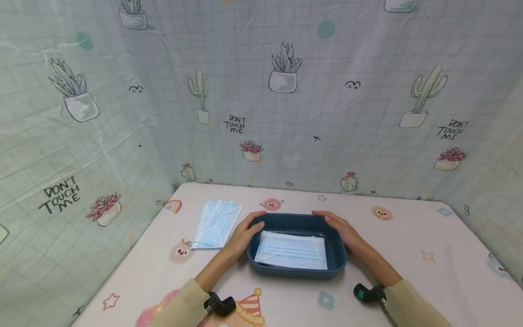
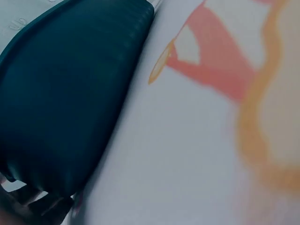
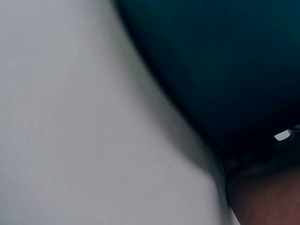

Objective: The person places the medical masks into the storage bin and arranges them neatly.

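A dark blue plastic box with rounded corners rests on the table in the head view. Inside it lie light blue face masks with white ear loops. My left hand grips the box's left end, thumb over the rim. At the opposite end my right hand holds the box, its fingers reaching along the far corner. Both wrist views are mostly filled by the box's outer wall, with dim fingers at the lower corners. Left of the box, a fanned stack of face masks lies flat.
The table wears a pale cover printed with cartoon figures. Behind it and at its sides hangs a curtain with cactus drawings. A small black device sits at the left wrist, and another device at the right.
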The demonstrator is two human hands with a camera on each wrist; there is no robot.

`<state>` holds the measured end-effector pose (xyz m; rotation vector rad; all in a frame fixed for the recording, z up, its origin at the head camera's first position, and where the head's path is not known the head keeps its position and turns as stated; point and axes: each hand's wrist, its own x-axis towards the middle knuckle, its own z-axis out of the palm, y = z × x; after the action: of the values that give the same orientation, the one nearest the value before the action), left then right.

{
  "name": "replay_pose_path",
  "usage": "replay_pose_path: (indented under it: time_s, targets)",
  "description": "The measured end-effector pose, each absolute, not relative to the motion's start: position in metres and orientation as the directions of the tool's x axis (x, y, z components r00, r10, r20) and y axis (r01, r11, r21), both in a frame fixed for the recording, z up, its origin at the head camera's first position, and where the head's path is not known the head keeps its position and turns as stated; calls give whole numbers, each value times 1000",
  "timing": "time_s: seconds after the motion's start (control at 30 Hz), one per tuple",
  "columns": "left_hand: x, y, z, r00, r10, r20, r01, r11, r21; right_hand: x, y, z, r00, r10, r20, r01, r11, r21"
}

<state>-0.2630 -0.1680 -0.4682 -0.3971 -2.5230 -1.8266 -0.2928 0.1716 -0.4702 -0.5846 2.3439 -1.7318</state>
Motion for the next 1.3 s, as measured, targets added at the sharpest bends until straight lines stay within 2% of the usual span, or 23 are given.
replay_pose_path:
  time_s: [0.13,0.33,0.6,0.83,1.0,1.3]
  targets:
    - [-264,-173,-461,-969,161,190,233,318,919,-293,171,-469,-907,-411,91,-209,250,-945]
    - [-275,-196,-448,-958,31,287,278,363,889,-292,172,-470,-906,-413,91,-211,256,-943]
    - [-288,-246,-435,-982,-64,178,146,347,927,-292,171,-468,-907,-407,105,-220,247,-944]
    - [-291,-285,-432,-989,-74,126,85,412,907,-292,170,-469,-906,-409,109,-224,244,-944]
    - [-293,-302,-433,-985,-106,135,65,497,866,-294,169,-470,-906,-405,122,-241,256,-936]
    - [-294,-319,-447,-976,-119,183,48,700,712,-293,170,-472,-906,-403,133,-255,268,-929]
